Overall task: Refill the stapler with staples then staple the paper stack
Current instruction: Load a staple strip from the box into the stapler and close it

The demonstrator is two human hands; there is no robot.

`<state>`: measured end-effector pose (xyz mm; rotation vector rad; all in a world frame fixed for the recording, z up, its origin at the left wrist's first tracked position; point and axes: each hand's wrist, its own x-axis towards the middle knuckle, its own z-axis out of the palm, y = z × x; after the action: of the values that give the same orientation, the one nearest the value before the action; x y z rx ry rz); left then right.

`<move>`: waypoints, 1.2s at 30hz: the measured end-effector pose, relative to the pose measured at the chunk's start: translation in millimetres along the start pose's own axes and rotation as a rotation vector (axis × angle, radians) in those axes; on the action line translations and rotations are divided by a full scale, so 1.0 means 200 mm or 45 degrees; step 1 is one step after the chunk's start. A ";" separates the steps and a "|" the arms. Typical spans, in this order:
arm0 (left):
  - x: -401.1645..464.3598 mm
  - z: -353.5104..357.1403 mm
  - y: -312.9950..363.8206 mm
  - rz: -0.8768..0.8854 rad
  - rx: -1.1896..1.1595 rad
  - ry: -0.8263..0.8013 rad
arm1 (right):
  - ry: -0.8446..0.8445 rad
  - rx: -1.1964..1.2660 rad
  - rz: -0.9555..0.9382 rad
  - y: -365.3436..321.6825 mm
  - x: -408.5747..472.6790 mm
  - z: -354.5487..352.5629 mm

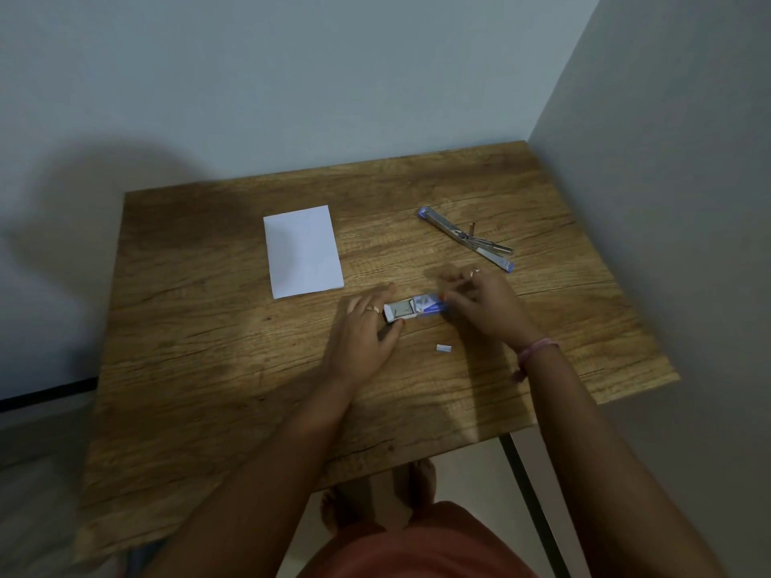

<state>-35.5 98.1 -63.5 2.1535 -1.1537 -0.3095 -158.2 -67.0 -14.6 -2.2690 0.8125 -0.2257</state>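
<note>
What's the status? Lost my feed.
Left hand grips staple box tray end; right hand pinches its sleeve. Stapler lies open, unloaded, beyond. Paper stack untouched. Nothing blocking.

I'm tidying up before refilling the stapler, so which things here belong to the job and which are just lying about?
For the job:
staple box, held by both hands
stapler, swung open
paper stack

Lying about:
small white scrap on the table

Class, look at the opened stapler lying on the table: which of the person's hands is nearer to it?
Right. The right hand sits just in front of the stapler; the left hand, gripping the staple box, is farther off to the left.
</note>
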 end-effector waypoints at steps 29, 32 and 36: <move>-0.01 -0.04 0.02 -0.169 -0.495 0.015 | -0.153 0.011 -0.236 -0.01 -0.01 0.13; -0.02 -0.03 0.03 -0.125 -0.469 0.032 | -0.139 0.010 -0.246 0.00 -0.01 0.14; -0.03 0.00 0.02 0.075 -0.159 0.064 | -0.174 0.137 -0.200 0.02 -0.03 0.12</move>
<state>-41.0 101.2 -60.6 2.0040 -1.1367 -0.2922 -155.5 -52.3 -33.4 -2.2203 0.5394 -0.1792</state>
